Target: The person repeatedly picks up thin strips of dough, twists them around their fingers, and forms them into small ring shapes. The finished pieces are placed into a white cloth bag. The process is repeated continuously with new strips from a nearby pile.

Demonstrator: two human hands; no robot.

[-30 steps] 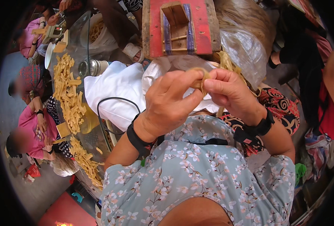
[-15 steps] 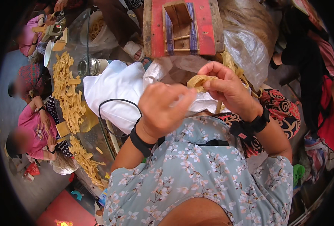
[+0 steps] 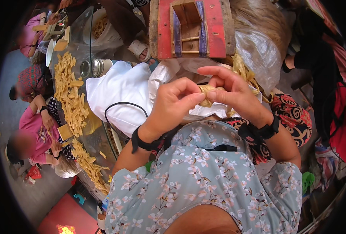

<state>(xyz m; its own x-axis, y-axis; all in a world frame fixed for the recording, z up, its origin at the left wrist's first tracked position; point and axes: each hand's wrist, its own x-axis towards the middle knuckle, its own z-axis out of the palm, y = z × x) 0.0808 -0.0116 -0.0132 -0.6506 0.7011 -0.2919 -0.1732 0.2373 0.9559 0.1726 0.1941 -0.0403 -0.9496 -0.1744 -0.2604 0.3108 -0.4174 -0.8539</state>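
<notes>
My left grip pinches one end of a small folded bundle of tan strip, thumb and forefinger pressed together on it. My right grip grasps the other end: the thumb lies across the front of the bundle, the forefinger points out free above it, and the remaining fingers curl behind, partly hidden. The bundle is between my two grips, in front of my chest and above a white sack. A black band circles each of my wrists.

Just beyond stands a red-painted wooden board, carrying an upright wooden block, two purple bands and two thin sticks set crosswise. Right of it, loose tan strands hang near a clear plastic bag with a brown mass inside. Black-and-red swirled cloth shows past my right forearm.

To my left lies a white cloth, a black cord looped over it. Next comes the glass counter, heaped with flat tan pieces; a silver canister is near them. Across the counter sits a person in pink.
</notes>
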